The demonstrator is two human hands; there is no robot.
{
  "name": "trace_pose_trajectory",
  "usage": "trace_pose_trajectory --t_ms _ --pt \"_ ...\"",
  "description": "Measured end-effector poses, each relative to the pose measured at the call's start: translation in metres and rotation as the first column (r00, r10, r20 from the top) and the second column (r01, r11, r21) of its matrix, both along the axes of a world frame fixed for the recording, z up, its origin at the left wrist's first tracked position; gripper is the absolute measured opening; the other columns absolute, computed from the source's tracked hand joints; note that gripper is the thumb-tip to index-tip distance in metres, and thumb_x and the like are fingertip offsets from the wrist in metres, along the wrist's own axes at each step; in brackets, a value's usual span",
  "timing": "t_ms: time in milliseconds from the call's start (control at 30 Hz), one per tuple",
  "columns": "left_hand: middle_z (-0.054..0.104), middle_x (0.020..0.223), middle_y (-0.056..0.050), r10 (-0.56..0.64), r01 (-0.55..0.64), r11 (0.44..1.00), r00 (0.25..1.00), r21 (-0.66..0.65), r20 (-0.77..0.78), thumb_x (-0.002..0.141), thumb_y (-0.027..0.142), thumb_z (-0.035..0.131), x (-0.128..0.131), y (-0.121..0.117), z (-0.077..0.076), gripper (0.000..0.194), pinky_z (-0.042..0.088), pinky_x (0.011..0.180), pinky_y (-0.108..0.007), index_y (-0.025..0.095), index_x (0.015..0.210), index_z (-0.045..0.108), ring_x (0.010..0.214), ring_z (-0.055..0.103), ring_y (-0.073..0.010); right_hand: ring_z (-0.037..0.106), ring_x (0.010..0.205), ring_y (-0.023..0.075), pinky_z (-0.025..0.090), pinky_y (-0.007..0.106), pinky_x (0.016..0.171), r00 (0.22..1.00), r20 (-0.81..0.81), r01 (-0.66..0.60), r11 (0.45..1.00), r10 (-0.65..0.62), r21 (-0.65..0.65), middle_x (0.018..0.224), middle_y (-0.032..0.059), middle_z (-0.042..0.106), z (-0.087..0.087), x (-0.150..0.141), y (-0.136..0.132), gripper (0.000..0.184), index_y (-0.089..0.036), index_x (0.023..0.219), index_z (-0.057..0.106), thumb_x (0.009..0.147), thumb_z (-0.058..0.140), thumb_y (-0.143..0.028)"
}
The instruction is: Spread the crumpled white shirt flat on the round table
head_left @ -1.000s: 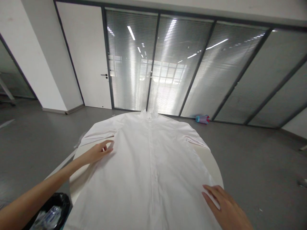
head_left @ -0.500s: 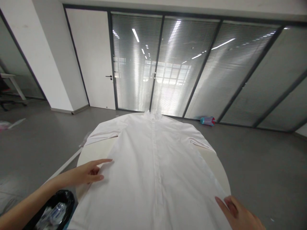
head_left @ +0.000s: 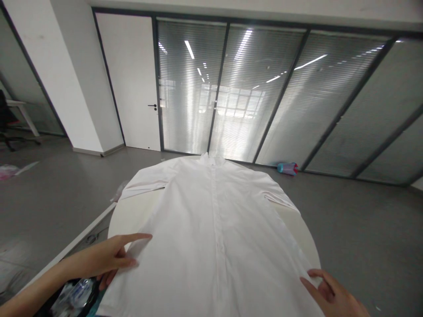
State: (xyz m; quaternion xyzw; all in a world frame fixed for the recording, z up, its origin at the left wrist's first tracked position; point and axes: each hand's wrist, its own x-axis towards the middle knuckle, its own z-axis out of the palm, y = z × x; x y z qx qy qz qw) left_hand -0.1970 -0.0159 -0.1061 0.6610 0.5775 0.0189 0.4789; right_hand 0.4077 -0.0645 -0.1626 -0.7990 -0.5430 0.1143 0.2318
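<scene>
A white button-front shirt (head_left: 214, 233) lies flat on a round table (head_left: 132, 220), its long axis running toward the frame's top. The open left hand (head_left: 112, 255) is at its lower-left edge; the right hand (head_left: 330, 295), grip unclear, is at its lower-right edge.

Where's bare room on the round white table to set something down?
Bare white tabletop shows left of the white button-front shirt, between its folded sleeve and the left hand. A narrower strip lies right of the shirt. Crowded: the near edge, with shirt and right hand.
</scene>
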Motion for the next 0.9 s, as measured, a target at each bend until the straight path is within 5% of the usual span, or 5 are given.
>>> trace_pose_trajectory --t_ms 233,367,567,733,900 --pt "0.072 0.108 -0.006 -0.058 0.114 0.768 0.992 0.631 -0.108 0.091 0.062 0.049 0.061 0.106 0.032 0.054 0.053 0.080 -0.029 0.026 0.131 0.060 0.093 0.069 -0.0228 0.063 0.072 0.0193 0.045 0.030 0.069 0.951 0.179 -0.278 0.950 0.252 0.143 0.083 0.0030 0.066 0.066 -0.057 0.079 0.037 -0.026 0.101 0.065 0.086 0.050 -0.056" --pt "0.062 0.134 -0.011 -0.134 0.259 0.598 0.965 0.758 -0.223 0.093 0.053 0.051 0.128 0.211 0.014 0.048 0.045 0.104 -0.036 0.020 0.125 0.065 0.121 0.059 -0.0268 0.061 0.075 0.0174 0.042 0.028 0.070 0.861 0.268 -0.461 0.886 0.431 0.055 0.084 0.0022 0.066 0.082 -0.109 0.157 0.024 -0.023 0.099 0.066 0.092 0.050 -0.039" --pt "0.039 0.156 -0.012 0.146 0.280 0.549 0.896 0.787 -0.420 0.096 0.061 0.042 0.164 0.311 -0.039 0.062 0.020 0.116 -0.059 0.025 0.146 0.049 0.147 0.022 -0.0408 0.063 0.101 0.0209 0.045 0.030 0.087 0.780 0.382 -0.545 0.838 0.496 0.022 0.110 0.0086 0.067 0.054 -0.131 0.252 0.026 -0.019 0.109 0.067 0.097 0.049 -0.033" --pt "0.038 0.156 -0.012 0.215 0.262 0.587 0.862 0.766 -0.459 0.096 0.066 0.031 0.152 0.323 -0.063 0.067 0.014 0.111 -0.066 0.028 0.150 0.043 0.142 0.025 -0.0503 0.052 0.129 0.0259 0.041 0.039 0.106 0.753 0.432 -0.560 0.828 0.497 0.024 0.138 0.0121 0.058 0.029 -0.120 0.298 0.041 -0.018 0.129 0.062 0.100 0.045 -0.042" --pt "0.052 0.144 -0.014 0.228 0.294 0.550 0.847 0.782 -0.480 0.094 0.065 0.039 0.157 0.329 -0.058 0.061 0.026 0.105 -0.065 0.027 0.140 0.055 0.131 0.042 -0.0464 0.043 0.139 0.0262 0.034 0.041 0.114 0.782 0.446 -0.500 0.865 0.435 0.033 0.149 0.0114 0.049 0.004 -0.119 0.318 0.049 -0.018 0.139 0.056 0.102 0.038 -0.044"
